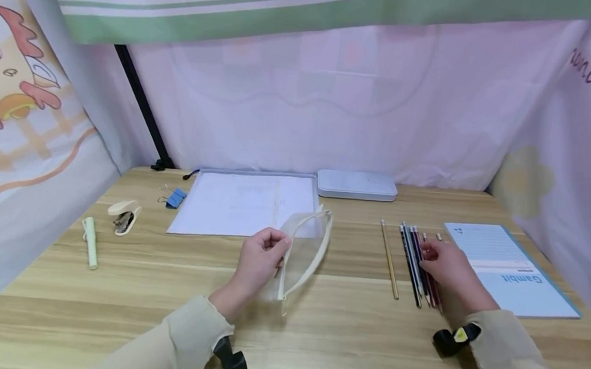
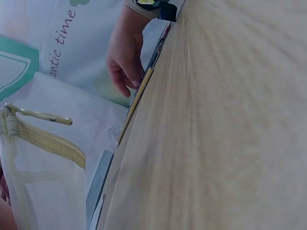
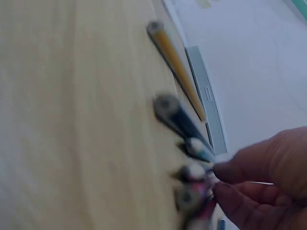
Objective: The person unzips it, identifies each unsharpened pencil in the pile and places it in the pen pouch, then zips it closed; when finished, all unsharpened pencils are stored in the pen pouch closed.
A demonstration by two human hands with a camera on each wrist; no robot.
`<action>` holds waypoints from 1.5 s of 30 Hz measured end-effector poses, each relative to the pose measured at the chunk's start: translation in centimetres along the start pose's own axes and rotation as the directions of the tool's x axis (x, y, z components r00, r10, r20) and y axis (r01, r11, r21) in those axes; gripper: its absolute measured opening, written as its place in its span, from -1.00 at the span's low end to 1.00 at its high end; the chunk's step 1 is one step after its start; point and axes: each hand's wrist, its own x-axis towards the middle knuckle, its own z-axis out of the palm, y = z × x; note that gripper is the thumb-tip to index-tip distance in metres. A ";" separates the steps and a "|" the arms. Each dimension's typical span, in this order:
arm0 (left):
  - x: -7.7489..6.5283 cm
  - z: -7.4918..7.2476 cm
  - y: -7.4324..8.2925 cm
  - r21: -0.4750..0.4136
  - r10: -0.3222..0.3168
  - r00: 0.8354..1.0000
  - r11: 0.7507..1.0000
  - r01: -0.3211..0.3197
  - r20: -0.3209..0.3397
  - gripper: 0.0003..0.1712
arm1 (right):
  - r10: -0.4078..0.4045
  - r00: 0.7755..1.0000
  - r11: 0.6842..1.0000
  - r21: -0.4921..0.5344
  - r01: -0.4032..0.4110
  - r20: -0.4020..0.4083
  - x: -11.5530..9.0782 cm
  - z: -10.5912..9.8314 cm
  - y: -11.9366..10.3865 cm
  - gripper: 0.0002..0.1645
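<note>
My left hand (image 1: 262, 256) grips one side of a pale mesh zip pouch (image 1: 303, 259), held up over the table with its cream zip edge gaping to the right. In the left wrist view the pouch (image 2: 53, 191) hides most of that hand. Several dark pencils (image 1: 410, 264) lie side by side at the right. Over their right side is my right hand (image 1: 449, 269), thumb and fingertips pinching a pencil in the row. The right wrist view shows the fingertips (image 3: 228, 172) close at the pencil ends. A yellow pencil (image 1: 390, 259) lies apart, to the left of the row.
Right of the pencils lies a blue-and-white notebook (image 1: 515, 274). Behind the pouch are a clear folder with white paper (image 1: 232, 203) and a pale flat case (image 1: 357, 186). Blue binder clips (image 1: 175, 198), a stapler (image 1: 124, 218) and a light green pen (image 1: 90, 244) sit at the left.
</note>
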 end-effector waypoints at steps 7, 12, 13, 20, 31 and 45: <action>-0.2 0.0 -0.2 -0.013 -0.010 1.000 1.000 0.010 -0.006 -0.88 | 0.033 0.995 0.989 -0.146 -0.019 0.092 0.6 -1.0 -0.1 -0.47; -0.2 0.0 -0.3 -0.016 -0.008 1.000 1.000 0.008 -0.002 -0.88 | 0.094 0.985 0.985 -0.159 -0.071 0.144 1.0 -1.3 -0.2 -0.53; -0.2 0.0 -0.3 -0.019 -0.008 1.000 1.000 0.008 -0.001 -0.88 | 0.101 0.983 0.985 -0.156 -0.077 0.151 1.1 -1.2 -0.2 -0.59; -0.2 -0.1 -0.4 -0.017 0.006 1.000 1.000 -0.006 0.004 -0.87 | 0.136 0.980 0.987 -0.102 -0.122 0.144 1.4 -0.8 -0.7 -0.71; 0.0 -0.2 -0.2 -0.010 0.003 1.000 1.000 -0.003 0.011 -0.88 | 0.219 0.965 0.964 0.119 -0.237 0.145 1.5 0.0 -0.3 -0.47; 0.0 -0.3 -0.3 -0.004 0.002 1.000 1.000 -0.002 0.010 -0.88 | 0.228 0.973 0.681 0.709 -0.185 0.034 -0.2 -0.2 -2.6 -0.34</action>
